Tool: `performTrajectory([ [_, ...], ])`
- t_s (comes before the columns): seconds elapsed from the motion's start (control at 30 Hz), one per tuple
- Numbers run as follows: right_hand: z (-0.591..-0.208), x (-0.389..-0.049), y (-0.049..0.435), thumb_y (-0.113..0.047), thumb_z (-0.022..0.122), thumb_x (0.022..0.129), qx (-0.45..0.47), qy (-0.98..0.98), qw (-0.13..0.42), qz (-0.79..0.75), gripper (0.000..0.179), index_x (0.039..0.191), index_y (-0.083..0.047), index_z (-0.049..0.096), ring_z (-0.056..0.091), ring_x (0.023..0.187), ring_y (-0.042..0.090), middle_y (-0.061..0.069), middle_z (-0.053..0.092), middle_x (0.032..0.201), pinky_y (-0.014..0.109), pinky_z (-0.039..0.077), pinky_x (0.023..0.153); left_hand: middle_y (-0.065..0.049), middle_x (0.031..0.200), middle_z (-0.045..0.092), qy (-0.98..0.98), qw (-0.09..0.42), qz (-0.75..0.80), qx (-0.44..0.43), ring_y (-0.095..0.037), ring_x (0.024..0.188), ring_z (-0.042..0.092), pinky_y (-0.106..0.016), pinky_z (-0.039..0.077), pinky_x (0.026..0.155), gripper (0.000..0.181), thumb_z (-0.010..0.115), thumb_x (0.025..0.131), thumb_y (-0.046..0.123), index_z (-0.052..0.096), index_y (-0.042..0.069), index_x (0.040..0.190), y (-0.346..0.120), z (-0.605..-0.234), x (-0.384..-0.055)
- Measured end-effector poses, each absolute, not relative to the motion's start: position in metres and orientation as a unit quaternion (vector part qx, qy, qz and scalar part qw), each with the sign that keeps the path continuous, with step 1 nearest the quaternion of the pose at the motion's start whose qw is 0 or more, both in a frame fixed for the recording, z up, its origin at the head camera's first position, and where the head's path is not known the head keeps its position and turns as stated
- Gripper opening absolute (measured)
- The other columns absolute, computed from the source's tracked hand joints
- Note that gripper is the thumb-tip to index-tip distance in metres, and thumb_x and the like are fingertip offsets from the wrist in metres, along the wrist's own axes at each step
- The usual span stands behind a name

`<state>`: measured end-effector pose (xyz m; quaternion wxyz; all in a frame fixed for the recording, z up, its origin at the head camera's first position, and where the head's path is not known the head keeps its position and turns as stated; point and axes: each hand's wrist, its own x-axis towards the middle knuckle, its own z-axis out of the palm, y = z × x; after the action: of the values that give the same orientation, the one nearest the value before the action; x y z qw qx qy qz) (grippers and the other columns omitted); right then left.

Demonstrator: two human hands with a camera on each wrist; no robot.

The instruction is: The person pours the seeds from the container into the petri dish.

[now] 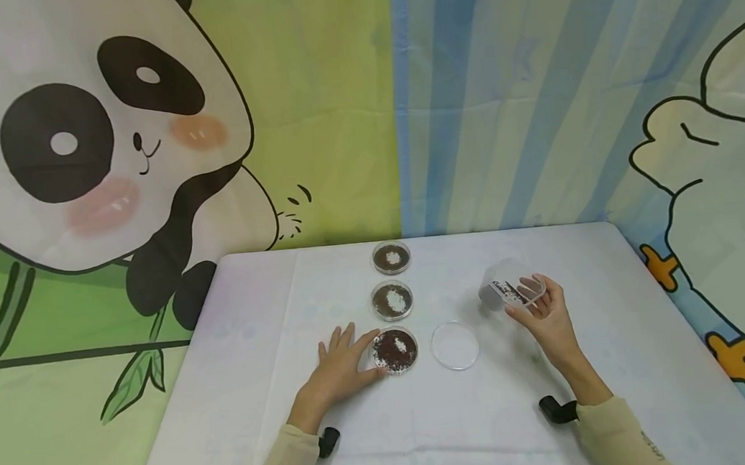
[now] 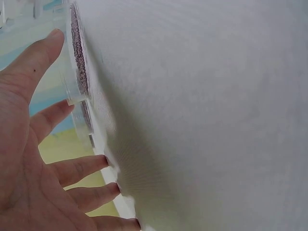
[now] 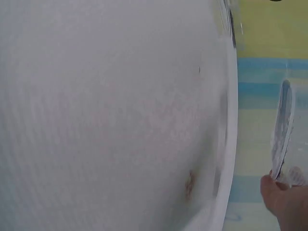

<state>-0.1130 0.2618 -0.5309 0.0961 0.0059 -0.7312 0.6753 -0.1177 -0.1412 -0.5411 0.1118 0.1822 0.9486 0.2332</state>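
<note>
A clear petri dish with dark brown granules and a pale patch in them lies nearest to me in a column of dishes. My left hand holds its left side between thumb and index finger, the other fingers spread on the table. My right hand grips a clear plastic tub by its rim, tipped on its side above the table. Dark crumbs cling inside the tub. Between the hands lies a clear round lid, flat on the cloth.
Two more petri dishes, a middle one and a far one, hold dark granules with pale patches. A white cloth covers the table. Some brown crumbs lie on it. A printed curtain hangs behind.
</note>
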Motion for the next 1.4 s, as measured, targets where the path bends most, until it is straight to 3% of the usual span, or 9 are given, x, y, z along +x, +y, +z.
performTrajectory([
  [0.2,-0.535,-0.120,0.275,-0.025,0.080,0.088,-0.107,-0.804,0.139,0.568,0.103,0.159,-0.017,0.006,0.034,0.136,0.043,0.020,0.031,0.153,0.056,0.030,0.111,-0.028,0.158,0.025,0.950,0.111,0.230,0.180,-0.051,0.146,0.014,-0.077,0.010,0.106,0.076,0.071,0.086,0.059,0.045,0.030,0.151,-0.142,-0.541,-0.119],
  [0.33,-0.536,-0.124,0.282,-0.035,0.078,0.088,-0.155,-0.822,0.135,0.531,0.101,0.158,-0.014,0.009,0.036,0.135,0.043,0.018,0.031,0.155,0.055,0.036,0.103,-0.028,0.158,0.025,0.950,0.109,0.232,0.179,-0.051,0.146,0.014,-0.077,0.009,0.106,0.076,0.071,0.086,0.058,0.046,0.030,0.151,-0.142,-0.542,-0.119],
  [0.47,-0.536,-0.127,0.287,-0.040,0.076,0.089,-0.183,-0.820,0.113,0.530,0.101,0.157,-0.014,0.005,0.037,0.131,0.037,0.016,0.028,0.157,0.046,0.039,0.095,-0.028,0.158,0.025,0.949,0.108,0.235,0.180,-0.051,0.145,0.014,-0.077,0.009,0.106,0.075,0.071,0.086,0.058,0.046,0.030,0.151,-0.142,-0.543,-0.118],
  [0.6,-0.538,-0.131,0.291,-0.041,0.076,0.089,-0.197,-0.809,0.093,0.547,0.104,0.156,-0.015,0.001,0.032,0.138,0.038,0.015,0.023,0.160,0.047,0.037,0.102,-0.027,0.158,0.025,0.950,0.109,0.233,0.178,-0.050,0.146,0.013,-0.076,0.009,0.107,0.076,0.071,0.086,0.059,0.045,0.031,0.151,-0.143,-0.544,-0.118],
  [0.7,-0.538,-0.134,0.293,-0.040,0.077,0.088,-0.201,-0.800,0.084,0.558,0.107,0.156,-0.015,-0.002,0.022,0.145,0.041,0.017,0.019,0.161,0.053,0.029,0.111,-0.027,0.159,0.025,0.950,0.110,0.232,0.176,-0.050,0.146,0.013,-0.076,0.009,0.107,0.076,0.071,0.085,0.059,0.045,0.031,0.151,-0.143,-0.544,-0.117],
  [1.0,-0.540,-0.135,0.298,-0.037,0.078,0.088,-0.199,-0.801,0.073,0.559,0.113,0.157,-0.016,-0.010,0.019,0.145,0.045,0.022,0.013,0.162,0.057,0.025,0.113,-0.027,0.159,0.025,0.950,0.106,0.235,0.178,-0.050,0.146,0.013,-0.075,0.008,0.108,0.075,0.071,0.086,0.058,0.046,0.031,0.151,-0.142,-0.544,-0.118],
  [1.1,-0.540,-0.133,0.296,-0.029,0.081,0.086,-0.180,-0.820,0.128,0.528,0.111,0.159,-0.012,-0.001,0.020,0.143,0.045,0.026,0.015,0.159,0.059,0.025,0.112,-0.027,0.159,0.025,0.949,0.110,0.234,0.178,-0.050,0.146,0.012,-0.075,0.008,0.108,0.075,0.071,0.086,0.057,0.046,0.030,0.151,-0.141,-0.545,-0.117],
  [1.27,-0.534,-0.128,0.279,-0.008,0.087,0.074,-0.063,-0.853,0.293,0.428,0.099,0.153,-0.001,0.028,0.027,0.135,0.044,0.029,0.030,0.147,0.063,0.029,0.104,-0.027,0.158,0.025,0.949,0.112,0.234,0.178,-0.050,0.146,0.013,-0.076,0.008,0.107,0.075,0.072,0.086,0.056,0.046,0.030,0.151,-0.141,-0.543,-0.117],
  [1.4,-0.527,-0.125,0.261,0.002,0.087,0.069,0.049,-0.858,0.332,0.390,0.096,0.149,0.003,0.035,0.037,0.124,0.045,0.031,0.038,0.140,0.059,0.035,0.095,-0.028,0.158,0.026,0.949,0.107,0.235,0.181,-0.051,0.146,0.014,-0.076,0.009,0.107,0.075,0.072,0.086,0.056,0.046,0.030,0.151,-0.140,-0.542,-0.116],
])
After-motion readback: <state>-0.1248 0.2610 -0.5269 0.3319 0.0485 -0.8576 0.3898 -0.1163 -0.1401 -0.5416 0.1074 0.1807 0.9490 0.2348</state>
